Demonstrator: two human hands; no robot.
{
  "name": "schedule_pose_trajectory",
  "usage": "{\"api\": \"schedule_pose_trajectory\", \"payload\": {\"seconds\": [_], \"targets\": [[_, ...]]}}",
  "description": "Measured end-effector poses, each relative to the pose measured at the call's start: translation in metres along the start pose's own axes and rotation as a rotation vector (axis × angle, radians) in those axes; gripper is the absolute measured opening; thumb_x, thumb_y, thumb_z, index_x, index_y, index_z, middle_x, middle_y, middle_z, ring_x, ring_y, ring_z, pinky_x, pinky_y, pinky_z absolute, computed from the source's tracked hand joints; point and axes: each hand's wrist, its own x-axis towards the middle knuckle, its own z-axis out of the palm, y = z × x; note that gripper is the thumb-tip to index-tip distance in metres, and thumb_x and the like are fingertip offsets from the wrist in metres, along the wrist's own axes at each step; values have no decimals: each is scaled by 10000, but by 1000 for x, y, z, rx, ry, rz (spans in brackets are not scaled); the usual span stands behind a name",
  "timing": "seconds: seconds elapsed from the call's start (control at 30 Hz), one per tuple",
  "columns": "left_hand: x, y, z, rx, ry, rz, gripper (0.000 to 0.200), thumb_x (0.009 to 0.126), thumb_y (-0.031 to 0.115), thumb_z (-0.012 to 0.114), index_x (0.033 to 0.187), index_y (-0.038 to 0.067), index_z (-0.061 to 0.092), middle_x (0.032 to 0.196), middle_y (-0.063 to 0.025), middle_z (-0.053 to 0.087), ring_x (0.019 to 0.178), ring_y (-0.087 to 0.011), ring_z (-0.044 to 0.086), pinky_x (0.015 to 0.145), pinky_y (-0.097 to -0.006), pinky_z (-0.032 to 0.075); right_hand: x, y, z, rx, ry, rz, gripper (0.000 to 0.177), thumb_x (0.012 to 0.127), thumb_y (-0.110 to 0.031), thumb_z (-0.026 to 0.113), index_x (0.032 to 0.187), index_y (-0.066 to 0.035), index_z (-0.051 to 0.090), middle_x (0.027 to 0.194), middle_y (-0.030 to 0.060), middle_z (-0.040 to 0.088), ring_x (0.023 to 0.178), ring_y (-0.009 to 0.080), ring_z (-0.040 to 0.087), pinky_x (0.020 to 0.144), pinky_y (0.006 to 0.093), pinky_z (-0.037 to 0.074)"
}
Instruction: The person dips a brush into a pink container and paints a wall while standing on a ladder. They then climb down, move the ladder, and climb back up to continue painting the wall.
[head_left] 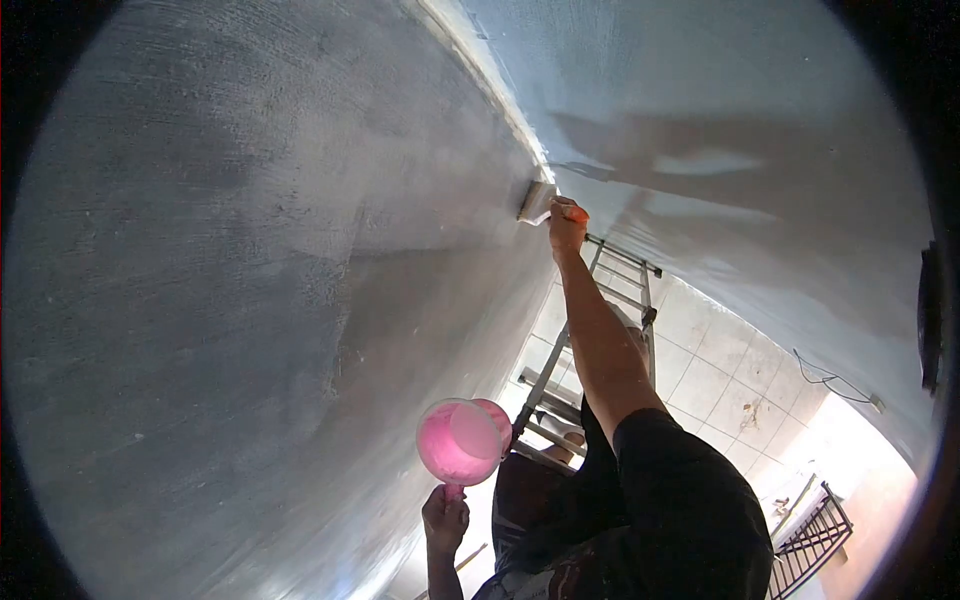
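Observation:
My right hand point(567, 235), at the end of a stretched arm, is closed around the orange handle of a wide paintbrush point(537, 201). The brush head is right at the grey wall point(250, 250), close to the whitish strip where this wall meets the pale blue surface point(700, 70). Lower down, my left hand point(446, 522) grips the short handle of a pink plastic dipper point(440, 455). Inside the dipper shows a smooth pale pink area that looks like liquid. The dipper is held near the grey wall.
A metal ladder point(545, 380) stands below me, with part of my leg and foot between its rungs. Beneath is a tiled floor point(715, 375) with stains. A dark metal railing point(815, 540) is at lower right, and a loose wire point(830, 380) hangs from the pale surface.

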Motion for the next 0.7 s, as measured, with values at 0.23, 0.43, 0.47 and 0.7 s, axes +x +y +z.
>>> {"api": "schedule_pose_trajectory", "payload": {"seconds": [0.23,0.43,0.47,0.7], "targets": [[0,20,2,-12,-53,-44,129,877,128,502,861,2,525,601,5,482,469,-58,427,419,-210,316,-52,-171,41,205,-202,75,144,850,-95,592,986,-49,581,982,64,597,860,154,600,732,338,556],[3,15,4,-15,-28,23,115,851,102,491,821,-2,531,576,15,466,479,-52,426,430,-216,306,-64,-255,41,437,-384,-210,141,873,-95,568,998,-29,565,998,76,598,922,187,604,853,385,540],[7,16,4,-7,-37,4,123,853,105,488,822,-6,532,573,17,462,479,-51,425,429,-216,307,-56,-243,38,440,-389,-212,141,873,-95,568,998,-29,565,998,76,598,922,187,604,853,385,540],[9,-3,-2,9,4,12,254,905,271,522,868,20,508,535,18,438,394,-51,379,361,-203,284,-22,-89,-3,-250,-137,-292,143,844,-79,610,964,-4,630,900,55,640,816,120,596,730,255,479]]}}
